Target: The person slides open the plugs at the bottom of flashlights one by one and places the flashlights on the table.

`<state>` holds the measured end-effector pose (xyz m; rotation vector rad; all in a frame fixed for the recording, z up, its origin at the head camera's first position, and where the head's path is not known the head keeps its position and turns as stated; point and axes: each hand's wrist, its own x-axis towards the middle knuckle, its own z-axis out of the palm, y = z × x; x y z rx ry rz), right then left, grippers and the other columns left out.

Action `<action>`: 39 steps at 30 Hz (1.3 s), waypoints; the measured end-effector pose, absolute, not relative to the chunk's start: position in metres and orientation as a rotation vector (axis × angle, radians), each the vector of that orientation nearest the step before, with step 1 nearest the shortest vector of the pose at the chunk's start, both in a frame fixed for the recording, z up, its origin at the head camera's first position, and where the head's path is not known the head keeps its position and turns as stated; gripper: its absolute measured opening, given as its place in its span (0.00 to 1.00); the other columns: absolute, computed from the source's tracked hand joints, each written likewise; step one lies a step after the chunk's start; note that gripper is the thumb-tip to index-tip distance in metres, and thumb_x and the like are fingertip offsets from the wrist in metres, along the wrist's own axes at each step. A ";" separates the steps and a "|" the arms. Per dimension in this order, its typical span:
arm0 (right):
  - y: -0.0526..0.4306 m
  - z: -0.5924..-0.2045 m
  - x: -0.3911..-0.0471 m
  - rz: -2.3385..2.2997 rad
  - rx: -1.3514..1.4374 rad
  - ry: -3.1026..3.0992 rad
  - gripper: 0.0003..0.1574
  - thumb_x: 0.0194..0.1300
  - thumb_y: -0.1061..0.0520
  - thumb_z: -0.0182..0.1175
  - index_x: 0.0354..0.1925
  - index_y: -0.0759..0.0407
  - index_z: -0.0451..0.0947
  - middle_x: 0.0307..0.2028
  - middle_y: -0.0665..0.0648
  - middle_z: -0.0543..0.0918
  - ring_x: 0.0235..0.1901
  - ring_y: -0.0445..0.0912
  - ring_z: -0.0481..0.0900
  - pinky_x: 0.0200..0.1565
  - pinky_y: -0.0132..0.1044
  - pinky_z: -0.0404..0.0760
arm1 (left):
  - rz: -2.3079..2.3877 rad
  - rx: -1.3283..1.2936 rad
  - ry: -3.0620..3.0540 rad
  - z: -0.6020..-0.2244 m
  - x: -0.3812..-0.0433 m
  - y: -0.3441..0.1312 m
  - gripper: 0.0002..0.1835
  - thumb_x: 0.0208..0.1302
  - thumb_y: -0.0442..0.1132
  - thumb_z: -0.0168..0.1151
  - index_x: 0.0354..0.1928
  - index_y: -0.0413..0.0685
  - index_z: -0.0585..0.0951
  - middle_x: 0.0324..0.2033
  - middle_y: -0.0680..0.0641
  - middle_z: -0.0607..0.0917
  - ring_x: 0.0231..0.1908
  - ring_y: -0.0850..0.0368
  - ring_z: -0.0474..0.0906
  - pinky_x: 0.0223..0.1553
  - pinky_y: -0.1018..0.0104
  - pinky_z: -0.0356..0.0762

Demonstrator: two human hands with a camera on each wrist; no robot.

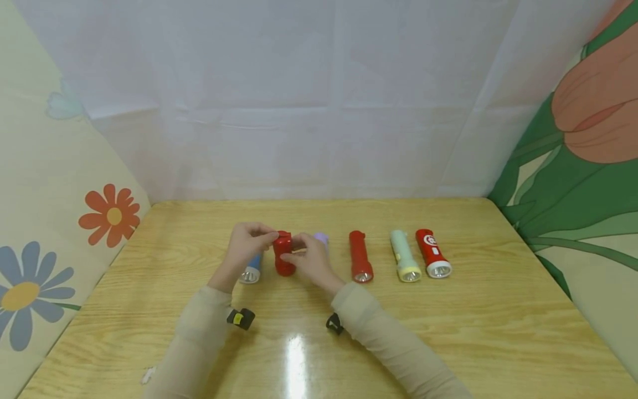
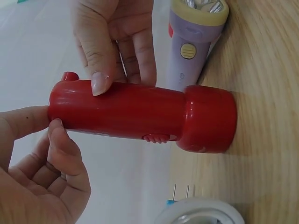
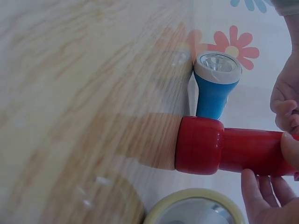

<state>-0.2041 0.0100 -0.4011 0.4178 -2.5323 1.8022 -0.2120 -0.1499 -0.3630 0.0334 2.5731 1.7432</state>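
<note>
Two-handed, held red flashlight (image 2: 135, 109) head-down on counter (image 1: 448, 332), pinching its top with left hand (image 1: 244, 243), gripping barrel with right hand (image 1: 314, 261). Had it between blue flashlight (image 3: 212, 95) and purple flashlight (image 2: 198, 35).

A: Did anyone catch any lettering?
B: nah, nothing was readable. The red-and-white flashlight (image 1: 431, 259) had 1 round white emblem (image 1: 431, 240), but its design was too small to make out.
</note>
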 end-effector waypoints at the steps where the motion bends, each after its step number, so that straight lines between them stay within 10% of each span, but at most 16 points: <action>1: 0.010 -0.401 -0.204 1.822 0.395 -2.530 0.16 0.52 0.64 0.67 0.41 0.67 0.76 0.38 0.60 0.81 0.41 0.51 0.78 0.40 0.32 0.80 | 1.733 0.020 2.571 -0.362 -0.212 -0.150 0.09 0.58 0.35 0.61 0.36 0.33 0.81 0.29 0.45 0.82 0.28 0.57 0.74 0.31 0.68 0.75; 39: 0.010 -0.396 -0.205 1.863 0.321 -2.526 0.13 0.50 0.64 0.69 0.35 0.67 0.78 0.36 0.61 0.83 0.40 0.53 0.80 0.40 0.37 0.81 | 1.672 -0.103 2.547 -0.356 -0.216 -0.145 0.12 0.54 0.40 0.66 0.32 0.36 0.81 0.23 0.50 0.77 0.24 0.58 0.70 0.26 0.69 0.71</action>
